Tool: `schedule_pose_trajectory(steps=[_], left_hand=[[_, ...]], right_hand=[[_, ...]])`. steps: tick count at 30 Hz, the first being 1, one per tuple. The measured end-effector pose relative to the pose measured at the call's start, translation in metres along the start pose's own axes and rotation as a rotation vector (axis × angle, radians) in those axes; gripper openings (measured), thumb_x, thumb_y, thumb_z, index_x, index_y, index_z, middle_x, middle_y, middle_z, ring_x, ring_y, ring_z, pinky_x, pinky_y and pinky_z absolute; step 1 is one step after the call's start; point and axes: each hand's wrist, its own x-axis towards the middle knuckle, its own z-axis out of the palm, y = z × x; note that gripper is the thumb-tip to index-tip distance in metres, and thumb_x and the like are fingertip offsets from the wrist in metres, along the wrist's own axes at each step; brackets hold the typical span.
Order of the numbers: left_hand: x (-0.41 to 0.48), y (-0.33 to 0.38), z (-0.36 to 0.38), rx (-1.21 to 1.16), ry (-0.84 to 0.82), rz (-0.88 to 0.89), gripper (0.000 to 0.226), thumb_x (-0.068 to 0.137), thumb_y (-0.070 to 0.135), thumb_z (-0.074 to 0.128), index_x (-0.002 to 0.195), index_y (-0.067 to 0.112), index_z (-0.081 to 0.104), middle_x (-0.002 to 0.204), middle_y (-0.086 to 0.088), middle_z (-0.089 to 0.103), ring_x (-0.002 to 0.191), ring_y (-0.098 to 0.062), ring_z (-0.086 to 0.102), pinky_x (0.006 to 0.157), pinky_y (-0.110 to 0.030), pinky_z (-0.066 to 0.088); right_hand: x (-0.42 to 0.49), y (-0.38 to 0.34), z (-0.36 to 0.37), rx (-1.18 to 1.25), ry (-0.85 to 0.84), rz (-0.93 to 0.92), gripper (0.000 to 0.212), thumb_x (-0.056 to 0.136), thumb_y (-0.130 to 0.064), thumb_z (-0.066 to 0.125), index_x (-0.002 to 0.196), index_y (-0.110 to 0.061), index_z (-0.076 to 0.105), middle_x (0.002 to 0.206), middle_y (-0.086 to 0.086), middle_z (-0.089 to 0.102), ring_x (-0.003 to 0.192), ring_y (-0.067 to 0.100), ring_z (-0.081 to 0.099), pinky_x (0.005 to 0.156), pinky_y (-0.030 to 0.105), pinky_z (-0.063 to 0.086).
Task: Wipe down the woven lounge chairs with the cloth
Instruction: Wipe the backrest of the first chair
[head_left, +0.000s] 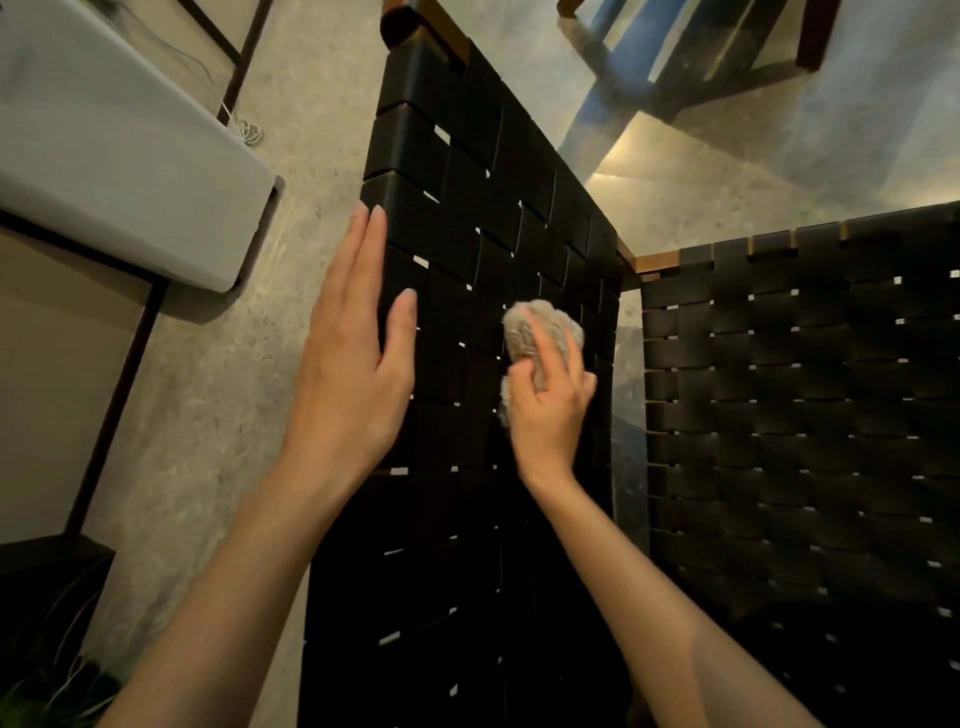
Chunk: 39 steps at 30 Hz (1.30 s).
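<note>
A black woven lounge chair (467, 171) fills the middle of the view, its strap panel running from top centre down to the bottom. My right hand (550, 400) grips a bunched beige cloth (540, 325) and holds it against the weave near the panel's right side. My left hand (353, 338) lies flat with straight fingers along the panel's left edge. A second black woven chair (800, 395) stands to the right, apart from both hands.
A grey cushioned seat (114, 145) on a dark metal frame sits at the left, with a white cable (244, 127) on the concrete floor (218, 374) beside it. A blue and wooden frame (675, 57) stands at the top right. Plant leaves show at the bottom left.
</note>
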Motion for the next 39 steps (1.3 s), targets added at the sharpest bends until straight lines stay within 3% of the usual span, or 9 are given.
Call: schedule_pose_trajectory(steps=[3,7,12,17,20,23,29,35,39], left_hand=[[0.003,-0.002,0.004,0.026,0.009,0.029,0.061,0.100,0.021,0.039,0.152,0.027,0.007,0.159,0.014,0.004,0.141,0.008,0.002,0.109,-0.002,0.002],[0.002,-0.004,0.006,0.050,0.011,0.042,0.060,0.101,0.021,0.038,0.151,0.026,0.006,0.159,0.014,0.003,0.141,0.009,0.001,0.109,-0.002,0.003],[0.003,-0.002,0.007,0.050,0.014,0.037,0.060,0.101,0.019,0.038,0.151,0.024,0.007,0.159,0.012,0.004,0.141,0.008,0.002,0.110,-0.004,0.004],[0.002,0.000,0.006,-0.012,0.023,0.012,0.056,0.102,0.020,0.035,0.150,0.028,0.008,0.158,0.015,0.007,0.140,0.011,0.004,0.111,-0.005,0.005],[0.003,0.001,0.005,-0.044,0.018,-0.002,0.053,0.103,0.019,0.032,0.150,0.027,0.010,0.157,0.016,0.008,0.140,0.011,0.005,0.113,-0.008,0.007],[0.002,0.002,0.004,-0.068,0.017,-0.006,0.051,0.103,0.016,0.032,0.150,0.024,0.013,0.157,0.014,0.012,0.141,0.008,0.008,0.116,-0.014,0.009],[0.002,0.001,0.004,-0.042,0.023,0.009,0.052,0.102,0.018,0.032,0.149,0.026,0.013,0.157,0.015,0.011,0.141,0.009,0.007,0.115,-0.013,0.008],[0.001,-0.001,0.005,-0.041,0.026,0.023,0.054,0.102,0.018,0.033,0.149,0.028,0.010,0.157,0.017,0.009,0.141,0.009,0.005,0.115,-0.013,0.008],[0.001,-0.003,0.005,-0.065,0.017,0.014,0.053,0.102,0.019,0.032,0.150,0.029,0.010,0.157,0.018,0.009,0.141,0.009,0.005,0.117,-0.016,0.010]], right_hand=[[0.019,0.057,-0.017,-0.075,-0.009,0.190,0.046,0.099,-0.020,0.041,0.138,-0.043,0.038,0.150,-0.005,0.031,0.116,0.014,0.030,0.085,0.008,0.029],[0.037,0.107,-0.032,-0.161,-0.012,0.460,0.044,0.103,-0.027,0.035,0.146,-0.031,0.033,0.151,0.003,0.033,0.131,0.032,0.029,0.097,0.032,0.028],[0.044,0.109,-0.037,-0.106,0.007,0.616,0.042,0.103,-0.026,0.033,0.146,-0.029,0.034,0.145,0.006,0.043,0.131,0.027,0.040,0.111,0.045,0.031],[0.026,0.032,-0.018,0.083,0.006,0.331,0.040,0.101,-0.019,0.039,0.139,-0.029,0.044,0.133,0.007,0.048,0.116,0.021,0.051,0.081,0.023,0.045],[0.019,-0.036,-0.002,0.168,-0.086,0.042,0.038,0.101,-0.023,0.041,0.138,-0.033,0.043,0.140,0.007,0.042,0.118,0.023,0.048,0.086,0.029,0.049],[0.036,-0.097,0.013,0.164,-0.129,-0.265,0.039,0.100,-0.020,0.041,0.135,-0.038,0.043,0.149,0.004,0.039,0.127,0.014,0.037,0.098,0.021,0.031],[0.064,-0.111,0.030,0.063,-0.022,-0.410,0.040,0.095,-0.028,0.042,0.133,-0.031,0.053,0.146,0.005,0.040,0.106,0.007,0.029,0.082,0.023,0.035],[0.093,-0.036,0.024,-0.019,0.092,-0.065,0.043,0.098,-0.024,0.043,0.139,-0.036,0.044,0.148,-0.001,0.035,0.105,0.015,0.034,0.070,0.012,0.028],[0.111,0.011,0.008,-0.088,0.140,0.280,0.041,0.100,-0.029,0.039,0.141,-0.035,0.042,0.145,0.002,0.039,0.122,0.026,0.039,0.086,0.025,0.033]])
